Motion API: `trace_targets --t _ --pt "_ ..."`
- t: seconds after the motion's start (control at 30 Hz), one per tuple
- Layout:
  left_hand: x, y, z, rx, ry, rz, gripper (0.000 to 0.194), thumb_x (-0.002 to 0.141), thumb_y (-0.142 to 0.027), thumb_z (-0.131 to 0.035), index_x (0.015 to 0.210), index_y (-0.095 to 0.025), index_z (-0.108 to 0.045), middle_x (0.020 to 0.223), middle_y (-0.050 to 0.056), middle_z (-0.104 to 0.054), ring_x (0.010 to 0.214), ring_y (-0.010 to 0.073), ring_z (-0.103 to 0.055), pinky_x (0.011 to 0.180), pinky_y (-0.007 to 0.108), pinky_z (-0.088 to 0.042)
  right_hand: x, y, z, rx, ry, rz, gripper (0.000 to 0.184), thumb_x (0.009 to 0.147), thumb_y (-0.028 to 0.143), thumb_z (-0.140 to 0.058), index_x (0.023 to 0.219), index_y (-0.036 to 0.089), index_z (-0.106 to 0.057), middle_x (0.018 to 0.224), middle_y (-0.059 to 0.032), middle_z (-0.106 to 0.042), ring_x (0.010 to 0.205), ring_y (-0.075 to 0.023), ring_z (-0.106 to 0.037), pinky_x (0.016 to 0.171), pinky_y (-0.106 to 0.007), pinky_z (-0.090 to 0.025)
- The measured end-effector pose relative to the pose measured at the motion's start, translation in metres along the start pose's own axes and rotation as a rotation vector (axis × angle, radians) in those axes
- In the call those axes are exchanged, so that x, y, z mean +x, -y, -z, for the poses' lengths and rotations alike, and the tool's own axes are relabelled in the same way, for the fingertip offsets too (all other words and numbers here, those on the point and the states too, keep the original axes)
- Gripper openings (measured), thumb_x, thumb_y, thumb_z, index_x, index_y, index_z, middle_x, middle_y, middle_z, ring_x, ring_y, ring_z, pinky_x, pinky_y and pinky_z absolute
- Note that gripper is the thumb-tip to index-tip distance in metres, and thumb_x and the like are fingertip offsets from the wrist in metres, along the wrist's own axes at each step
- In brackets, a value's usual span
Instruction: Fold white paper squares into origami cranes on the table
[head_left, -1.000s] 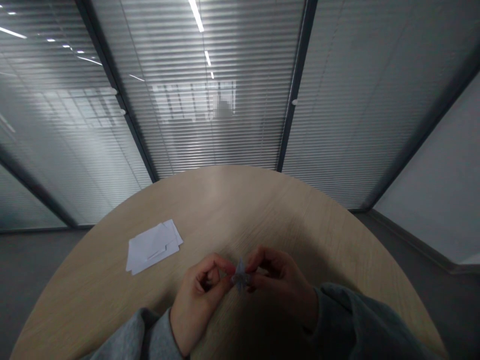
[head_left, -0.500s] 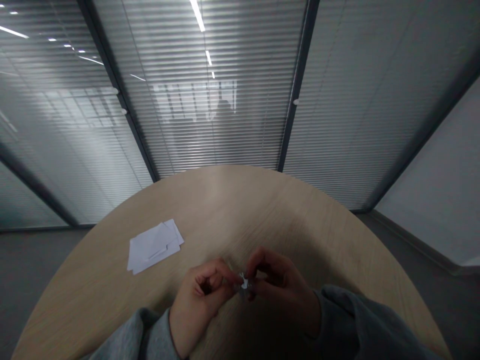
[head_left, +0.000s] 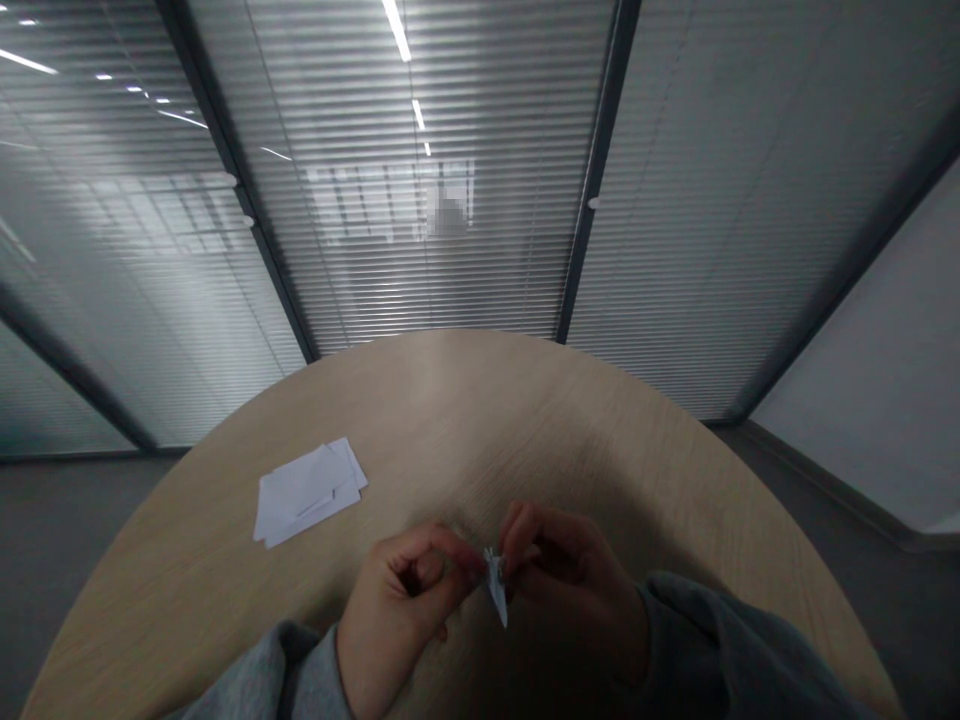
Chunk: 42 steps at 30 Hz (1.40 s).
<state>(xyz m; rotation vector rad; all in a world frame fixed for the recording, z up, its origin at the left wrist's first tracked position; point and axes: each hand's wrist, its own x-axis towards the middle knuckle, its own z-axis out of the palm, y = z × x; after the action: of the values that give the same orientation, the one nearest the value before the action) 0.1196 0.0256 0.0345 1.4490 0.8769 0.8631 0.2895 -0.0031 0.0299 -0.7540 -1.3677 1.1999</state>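
Between my two hands is a small folded piece of white paper [head_left: 497, 592], narrow and pointed at its lower end. My left hand [head_left: 409, 600] pinches its left side between thumb and forefinger. On the other side, the fingertips of my right hand [head_left: 566, 575] are closed on its right edge. The paper is held over the near part of the round wooden table [head_left: 480, 410]. Its upper folds are partly covered by my fingertips. Several sheets of white paper [head_left: 307, 490] lie loosely stacked to the left, apart from my hands.
The table's curved far edge [head_left: 450, 332] lies close to a glass partition with blinds [head_left: 450, 270] and dark frames. A white wall [head_left: 885, 340] stands at the right. Grey floor [head_left: 67, 520] shows on both sides of the table.
The folded paper has turned, so a longer pointed part of it now shows below the fingertips. My right hand has shifted slightly right. The stacked sheets have stayed put.
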Motion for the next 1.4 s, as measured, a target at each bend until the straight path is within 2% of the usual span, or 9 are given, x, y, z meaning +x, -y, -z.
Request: trace_targets --t 0.27,0.43,0.53,0.67,0.8,1.03,1.17,1.4 --pt "0.003 0.005 0.000 -0.105 0.047 0.001 0.029 0.070 -0.042 -0.068 0.074 -0.015 -0.058 0.052 -0.006 -0.047 0.039 0.0051 -0.037 0.033 0.014 -0.039 -0.003 0.004 0.000 -0.213 -0.025 0.079 0.009 0.076 0.017 -0.061 0.068 0.017 -0.061 0.069 -0.0019 -0.059 0.063 -0.0120 -0.058 0.056 -0.023 -0.048" --pt "0.003 0.005 -0.001 -0.016 0.087 0.074 0.035 0.068 -0.048 -0.069 0.072 -0.015 -0.059 0.045 -0.009 -0.038 0.037 0.0054 -0.034 0.033 0.014 -0.037 -0.003 0.005 -0.001 -0.312 -0.041 0.187 0.012 0.076 0.009 -0.057 0.069 0.018 -0.061 0.071 -0.0010 -0.059 0.062 -0.0103 -0.058 0.055 -0.020 -0.049" --pt "0.002 0.006 -0.001 0.009 0.058 0.058 0.033 0.070 -0.047 -0.068 0.070 -0.016 -0.058 0.045 -0.010 -0.035 0.037 0.0054 -0.031 0.033 0.014 -0.034 -0.003 0.005 -0.002 -0.356 -0.046 0.181 0.012 0.076 0.009 -0.055 0.071 0.019 -0.059 0.071 -0.0004 -0.059 0.063 -0.0107 -0.059 0.057 -0.020 -0.050" --pt "0.001 0.006 0.000 0.081 -0.004 -0.060 0.027 0.076 -0.039 -0.062 0.064 -0.016 -0.055 0.048 -0.007 -0.038 0.041 0.0067 -0.032 0.037 0.017 -0.030 -0.004 0.006 -0.001 -0.367 -0.093 0.102 0.004 0.079 0.018 -0.057 0.082 0.020 -0.057 0.074 -0.0010 -0.061 0.071 -0.0135 -0.061 0.064 -0.025 -0.053" --pt "-0.001 0.004 0.001 0.187 -0.058 -0.223 0.026 0.078 -0.031 -0.060 0.058 -0.017 -0.053 0.054 -0.003 -0.046 0.047 0.0086 -0.036 0.044 0.020 -0.029 -0.004 0.006 -0.002 -0.348 -0.062 0.063 0.012 0.079 0.029 -0.062 0.080 0.020 -0.055 0.074 -0.0012 -0.060 0.071 -0.0144 -0.060 0.064 -0.027 -0.053" --pt "-0.003 0.000 0.002 0.283 -0.048 -0.327 0.023 0.081 -0.028 -0.056 0.060 -0.018 -0.055 0.058 -0.001 -0.050 0.050 0.0110 -0.041 0.047 0.022 -0.032 -0.004 0.006 -0.005 -0.385 -0.094 0.072 0.006 0.079 0.024 -0.059 0.077 0.019 -0.056 0.071 -0.0002 -0.059 0.068 -0.0131 -0.060 0.064 -0.027 -0.053" --pt "-0.005 0.000 0.001 0.379 -0.080 -0.337 0.023 0.083 -0.028 -0.054 0.061 -0.018 -0.056 0.054 -0.004 -0.044 0.048 0.0107 -0.037 0.047 0.022 -0.031 -0.003 0.007 -0.005 -0.390 -0.092 0.086 0.006 0.078 0.022 -0.058 0.074 0.019 -0.055 0.069 -0.0004 -0.060 0.066 -0.0125 -0.060 0.062 -0.026 -0.053" --pt "-0.008 -0.001 -0.001 0.460 -0.116 -0.443 0.021 0.083 -0.023 -0.053 0.063 -0.019 -0.055 0.053 -0.005 -0.041 0.046 0.0100 -0.037 0.045 0.020 -0.030 -0.003 0.007 -0.007 -0.410 -0.096 0.101 0.008 0.074 0.017 -0.058 0.067 0.018 -0.055 0.064 -0.0001 -0.060 0.059 -0.0118 -0.059 0.057 -0.024 -0.052"
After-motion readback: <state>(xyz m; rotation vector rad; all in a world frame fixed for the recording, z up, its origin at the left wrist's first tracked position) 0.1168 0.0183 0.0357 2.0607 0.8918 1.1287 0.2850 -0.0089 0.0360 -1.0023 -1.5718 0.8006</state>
